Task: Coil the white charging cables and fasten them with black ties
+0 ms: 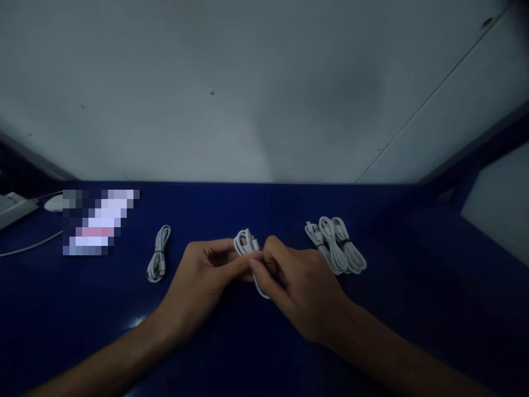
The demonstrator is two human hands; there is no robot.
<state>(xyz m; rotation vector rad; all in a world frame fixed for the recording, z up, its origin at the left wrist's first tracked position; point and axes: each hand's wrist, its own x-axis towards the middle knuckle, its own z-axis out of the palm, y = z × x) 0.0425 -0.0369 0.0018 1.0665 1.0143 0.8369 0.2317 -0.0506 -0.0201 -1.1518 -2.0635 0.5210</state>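
Between my hands, over the middle of the blue table, is a coiled white charging cable [244, 242]. My left hand [217, 264] pinches the coil from the left, thumb on top and fingers behind it. From the right, my right hand [300, 278] closes on the coil's middle, thumb and forefinger pressed together; what lies inside that pinch is hidden. A loop of the cable hangs below the fingers. Left of my left hand lies another bundled white cable [161, 248] with a dark tie. Beyond my right hand lie several bundled white cables [339, 248], side by side.
A blue table [219, 342] reaches back to a pale wall [231, 121]. At the far left are a pixelated, bright phone-like object [105, 220], a white power strip [14, 209], a rounded white object [55, 203] and a loose white cord [35, 246].
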